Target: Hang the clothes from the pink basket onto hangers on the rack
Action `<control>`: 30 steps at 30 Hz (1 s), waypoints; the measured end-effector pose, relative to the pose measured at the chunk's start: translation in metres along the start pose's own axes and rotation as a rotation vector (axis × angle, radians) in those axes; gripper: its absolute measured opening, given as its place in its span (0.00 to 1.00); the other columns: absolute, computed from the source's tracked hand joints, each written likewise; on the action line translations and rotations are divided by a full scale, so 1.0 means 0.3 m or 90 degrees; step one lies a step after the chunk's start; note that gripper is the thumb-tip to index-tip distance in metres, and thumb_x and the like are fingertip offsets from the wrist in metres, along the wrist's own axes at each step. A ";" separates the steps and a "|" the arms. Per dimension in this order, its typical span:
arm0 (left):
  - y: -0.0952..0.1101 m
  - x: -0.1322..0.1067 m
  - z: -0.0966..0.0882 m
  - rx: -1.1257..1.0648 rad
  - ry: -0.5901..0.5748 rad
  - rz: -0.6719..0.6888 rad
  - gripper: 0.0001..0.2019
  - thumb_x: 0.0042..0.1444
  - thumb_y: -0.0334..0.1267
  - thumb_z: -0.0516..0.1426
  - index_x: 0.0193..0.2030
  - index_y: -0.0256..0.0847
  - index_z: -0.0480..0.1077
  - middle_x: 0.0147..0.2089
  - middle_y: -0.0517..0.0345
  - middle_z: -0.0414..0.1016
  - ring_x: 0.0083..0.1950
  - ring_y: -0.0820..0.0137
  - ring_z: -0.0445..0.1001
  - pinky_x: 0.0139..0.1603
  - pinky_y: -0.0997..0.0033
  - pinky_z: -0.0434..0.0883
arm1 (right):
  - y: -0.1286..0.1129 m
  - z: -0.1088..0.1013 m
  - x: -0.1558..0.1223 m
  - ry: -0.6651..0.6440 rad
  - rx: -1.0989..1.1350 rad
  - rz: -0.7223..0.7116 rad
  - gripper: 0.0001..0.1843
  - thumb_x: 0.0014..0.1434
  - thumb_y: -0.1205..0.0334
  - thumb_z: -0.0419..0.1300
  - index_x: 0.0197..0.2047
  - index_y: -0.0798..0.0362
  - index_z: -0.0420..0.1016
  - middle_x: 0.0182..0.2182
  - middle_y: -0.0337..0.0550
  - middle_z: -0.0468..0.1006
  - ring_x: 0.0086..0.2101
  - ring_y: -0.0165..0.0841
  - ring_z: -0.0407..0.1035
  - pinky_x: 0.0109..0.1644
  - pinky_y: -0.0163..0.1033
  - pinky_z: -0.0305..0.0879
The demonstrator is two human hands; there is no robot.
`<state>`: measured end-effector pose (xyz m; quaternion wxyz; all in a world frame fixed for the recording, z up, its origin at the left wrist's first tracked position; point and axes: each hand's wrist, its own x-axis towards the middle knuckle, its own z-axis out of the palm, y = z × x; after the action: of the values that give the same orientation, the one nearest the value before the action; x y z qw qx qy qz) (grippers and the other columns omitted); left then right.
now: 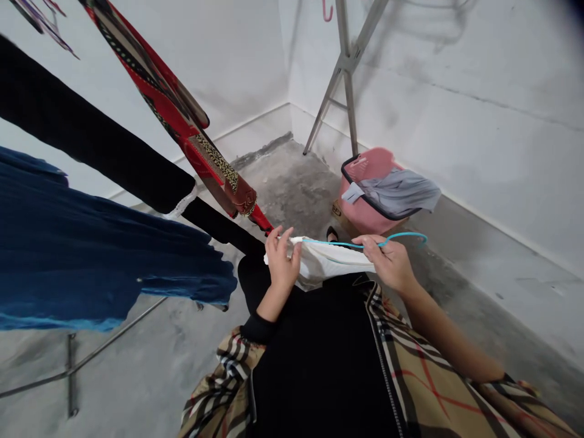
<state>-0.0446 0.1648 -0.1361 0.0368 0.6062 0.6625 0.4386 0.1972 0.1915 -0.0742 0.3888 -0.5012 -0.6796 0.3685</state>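
Note:
A white garment [331, 260] stretches between my two hands, in front of my body. Along its top edge runs a light-blue clothes hanger [328, 244], whose hook curves out to the right. My left hand [281, 258] pinches the garment's left end, where the hanger's tip meets the cloth. With its fingers closed, my right hand [385, 258] grips the hanger near the hook, and the garment's right end lies against it. The kind of garment cannot be made out.
To the left hang a blue garment [104, 243], a black garment [91, 128] and a red patterned cloth [191, 134]. A pink basket [365, 210] with grey clothing [401, 188] stands by the right wall. Behind it rises a metal rack frame [349, 64].

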 end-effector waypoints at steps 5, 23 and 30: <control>0.023 -0.016 0.024 -0.040 0.023 0.004 0.23 0.60 0.46 0.58 0.60 0.41 0.66 0.69 0.38 0.55 0.71 0.54 0.56 0.67 0.49 0.61 | -0.020 0.007 -0.051 -0.039 0.002 -0.028 0.30 0.66 0.41 0.49 0.37 0.56 0.82 0.17 0.38 0.66 0.21 0.28 0.61 0.26 0.34 0.59; -0.109 0.092 -0.040 -0.088 0.012 -0.178 0.19 0.53 0.27 0.51 0.47 0.40 0.77 0.40 0.53 0.82 0.40 0.65 0.79 0.47 0.64 0.75 | -0.003 -0.167 -0.005 -0.253 -0.130 -0.112 0.22 0.67 0.52 0.48 0.31 0.52 0.77 0.24 0.40 0.75 0.26 0.30 0.68 0.32 0.34 0.64; -0.056 0.079 -0.030 -0.104 -0.030 -0.202 0.13 0.52 0.31 0.55 0.41 0.42 0.80 0.37 0.54 0.79 0.41 0.64 0.75 0.47 0.62 0.72 | 0.081 -0.156 0.008 -0.113 0.172 -0.042 0.24 0.65 0.44 0.50 0.25 0.51 0.69 0.21 0.39 0.66 0.24 0.30 0.61 0.30 0.37 0.60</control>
<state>-0.0691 0.1816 -0.1296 0.1699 0.4993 0.7109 0.4652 0.2484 0.2045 -0.0755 0.4032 -0.3875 -0.6713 0.4864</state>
